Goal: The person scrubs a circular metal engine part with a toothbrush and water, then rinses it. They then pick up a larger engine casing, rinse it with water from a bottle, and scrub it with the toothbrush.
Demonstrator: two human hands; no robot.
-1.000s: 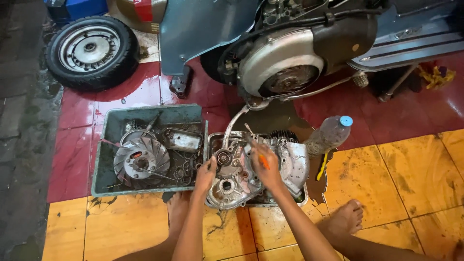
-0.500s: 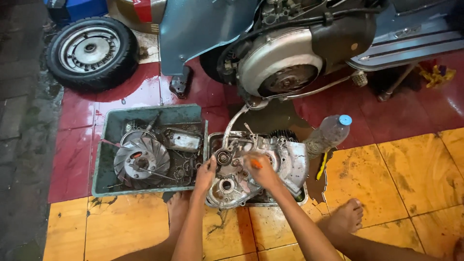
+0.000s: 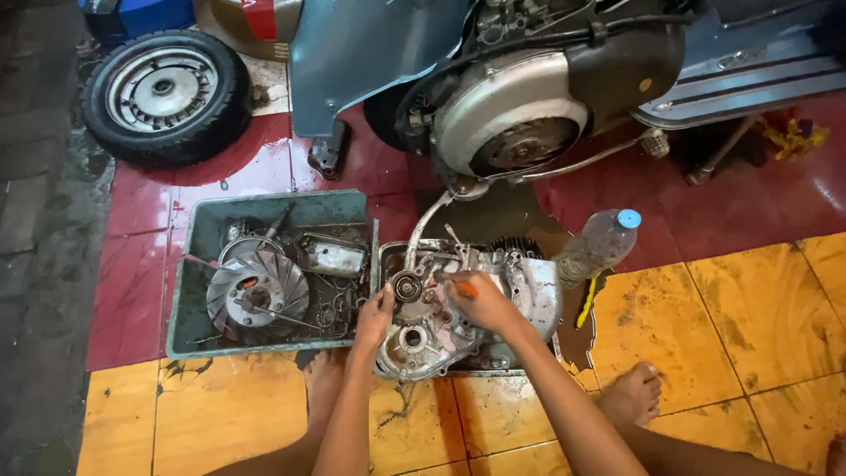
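Engine casing [image 3: 458,322] sits in a shallow metal tray [image 3: 529,363] on the yellow floor tiles, roughly 6 o'clock from the scooter [image 3: 529,97] parked above it. Left hand [image 3: 375,319] rests on the casing's 9 o'clock edge, fingers curled over the rim beside the bearing hub [image 3: 407,286]; it looks like a steadying grip. Right hand [image 3: 480,302] is over the casing's upper middle, fingers closed around an orange-handled tool [image 3: 464,288], tip pointing toward 10 o'clock at the casing face. Can't tell what the tip touches.

Progress, judged from the layout: casing is out of the scooter and stripped. Fan flywheel [image 3: 257,295], a small metal cover [image 3: 333,257] and loose bits lie in the green bin [image 3: 198,264] at 9 o'clock of the casing. Casing surface looks oily and dirty, so work on its face seems mid-way, not finished. Nothing reassembled yet.

Plastic bottle [image 3: 601,244] with blue cap lies tilted at 2 o'clock of the casing, a yellow tool [image 3: 588,304] just below it. Spare wheel [image 3: 166,86] at far 10 o'clock. Bare feet near the tray at 6 and 4 o'clock.

Versus a second ago: right hand has shifted toward 9 o'clock and slightly up across the casing; the orange handle sat nearer the centre-right before. Left hand, casing, bin and bottle unchanged.
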